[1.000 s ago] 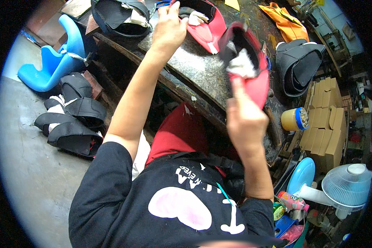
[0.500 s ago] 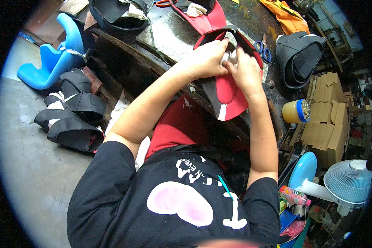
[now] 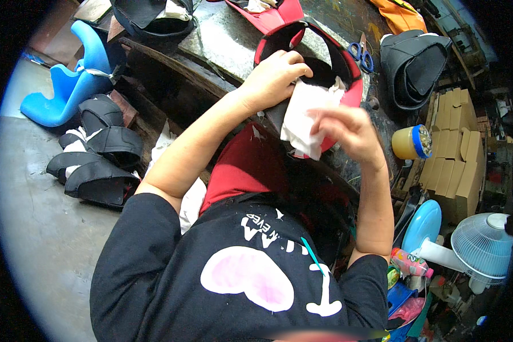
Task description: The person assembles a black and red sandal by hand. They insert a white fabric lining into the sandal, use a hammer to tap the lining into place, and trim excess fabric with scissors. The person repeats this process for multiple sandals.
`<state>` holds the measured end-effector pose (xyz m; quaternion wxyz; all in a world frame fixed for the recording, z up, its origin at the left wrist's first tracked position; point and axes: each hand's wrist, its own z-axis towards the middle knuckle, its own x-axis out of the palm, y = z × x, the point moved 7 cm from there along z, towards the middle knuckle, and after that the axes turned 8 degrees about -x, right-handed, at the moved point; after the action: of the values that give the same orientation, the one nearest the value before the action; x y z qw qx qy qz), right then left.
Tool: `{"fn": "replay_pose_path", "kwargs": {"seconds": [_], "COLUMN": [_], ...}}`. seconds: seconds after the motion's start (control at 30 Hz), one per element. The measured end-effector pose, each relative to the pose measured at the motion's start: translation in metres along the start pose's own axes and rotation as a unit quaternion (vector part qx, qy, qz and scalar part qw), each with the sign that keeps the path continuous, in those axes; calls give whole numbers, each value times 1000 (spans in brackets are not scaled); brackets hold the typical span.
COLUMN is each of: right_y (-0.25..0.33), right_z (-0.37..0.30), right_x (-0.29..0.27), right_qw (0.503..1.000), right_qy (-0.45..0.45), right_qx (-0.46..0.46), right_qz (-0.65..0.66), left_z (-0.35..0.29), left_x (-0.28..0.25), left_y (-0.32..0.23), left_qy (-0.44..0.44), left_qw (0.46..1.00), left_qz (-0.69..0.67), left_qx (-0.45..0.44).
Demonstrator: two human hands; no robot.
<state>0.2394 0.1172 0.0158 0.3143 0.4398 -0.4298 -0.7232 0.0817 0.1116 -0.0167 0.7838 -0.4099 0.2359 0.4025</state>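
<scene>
A red and black cap lies upside down at the table's near edge, its inside facing up. My left hand is closed on its left side, fingers curled over the rim. A white piece of cloth or paper spreads from the cap's opening down over the brim, hiding most of it. My right hand is over this white piece with bent fingers, which are slightly blurred but seem to pinch it. Another red and black cap, with white stuffing, sits just beyond.
Blue-handled scissors lie right of the cap. Farther right are stacked black caps, a yellowish jar with a blue rim, cardboard boxes and a fan. On the left are more black caps and a blue moulded form.
The white piece, bunched inside the cap before, now lies spread over the brim. My right hand has moved back toward me; my left has shifted slightly left along the rim.
</scene>
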Motion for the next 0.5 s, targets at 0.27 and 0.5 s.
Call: {"fn": "replay_pose_path", "kwargs": {"seconds": [0.27, 0.5], "right_y": [-60, -65], "right_z": [29, 26], "right_x": [-33, -32], "right_qw": [903, 918], "right_qy": [-127, -151], "right_qx": [136, -8], "right_qz": [-387, -366], "left_z": [-18, -10], "left_x": [-21, -19], "left_y": [2, -21], "left_qy": [37, 314], "left_qw": [975, 932], "left_qz": [-220, -182], "left_qx": [-3, 9]}}
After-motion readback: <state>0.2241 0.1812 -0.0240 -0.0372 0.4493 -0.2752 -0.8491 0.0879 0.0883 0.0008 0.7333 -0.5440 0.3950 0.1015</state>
